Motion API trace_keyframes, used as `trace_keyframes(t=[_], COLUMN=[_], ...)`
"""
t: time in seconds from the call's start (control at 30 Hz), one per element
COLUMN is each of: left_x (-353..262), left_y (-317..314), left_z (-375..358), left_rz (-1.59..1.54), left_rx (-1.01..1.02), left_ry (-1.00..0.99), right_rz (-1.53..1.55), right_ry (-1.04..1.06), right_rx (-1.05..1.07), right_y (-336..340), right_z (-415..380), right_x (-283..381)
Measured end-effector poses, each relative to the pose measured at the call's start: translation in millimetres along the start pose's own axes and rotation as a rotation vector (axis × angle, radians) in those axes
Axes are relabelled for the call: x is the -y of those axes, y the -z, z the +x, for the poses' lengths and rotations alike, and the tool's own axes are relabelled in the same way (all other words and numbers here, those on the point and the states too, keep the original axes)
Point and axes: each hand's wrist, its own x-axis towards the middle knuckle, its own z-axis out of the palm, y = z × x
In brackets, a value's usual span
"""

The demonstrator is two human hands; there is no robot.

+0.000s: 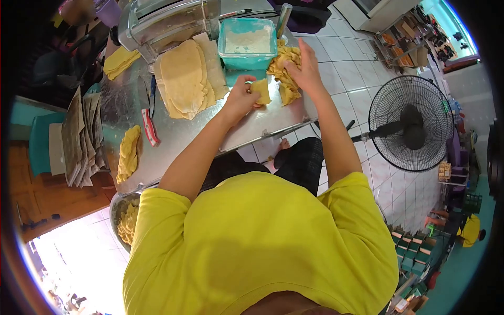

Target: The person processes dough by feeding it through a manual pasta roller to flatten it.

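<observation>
My left hand [243,100] pinches a small flat piece of yellow dough [261,91] near the table's front edge. Over a heap of cut dough pieces [285,54] at the right, my right hand [306,67] has its fingers stretched out, palm toward the heap. Between and beyond both hands stands a teal tub [247,62] with white flour [249,40] in it. A stack of rolled dough sheets [184,79], dusted pale, lies left of the tub.
A red-handled knife [149,127] and a folded dough strip [129,152] lie on the metal table [173,137] at left. Behind the sheets sits a metal rolling machine [170,26]. A bowl of dough pieces [127,223] is low left; a black fan [411,124] stands right.
</observation>
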Motion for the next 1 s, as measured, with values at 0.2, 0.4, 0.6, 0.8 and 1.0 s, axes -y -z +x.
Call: trace_keyframes(t=[0.2, 0.4, 0.6, 0.8, 1.0], left_x=[-11.2, -37.6, -45.8, -52.4, -55.8], left_y=[14.9, 19.6, 43.4, 53.6, 67.6], left_z=[-21.4, -33.9, -35.4, -43.3, -45.1], left_rz=[-0.131, -0.029, 0.179, 0.259, -0.02], left_rx=[-0.034, -0.041, -0.147, -0.174, -0.132], left_ry=[-0.078, -0.174, -0.282, -0.286, -0.158], right_rz=[0.518, 0.721, 0.759, 0.667, 0.997], right_ry=[-0.418, -0.489, -0.447, -0.109, -0.356], right_rx=[0.291, 0.389, 0.462, 0.43, 0.381], right_y=[-5.8, -11.9, -17.4, -25.3, -28.1], right_z=[-39.2, -35.9, -14.9, 10.1, 19.3], right_x=[77.2, 113.3, 134.3, 141.7, 151.7])
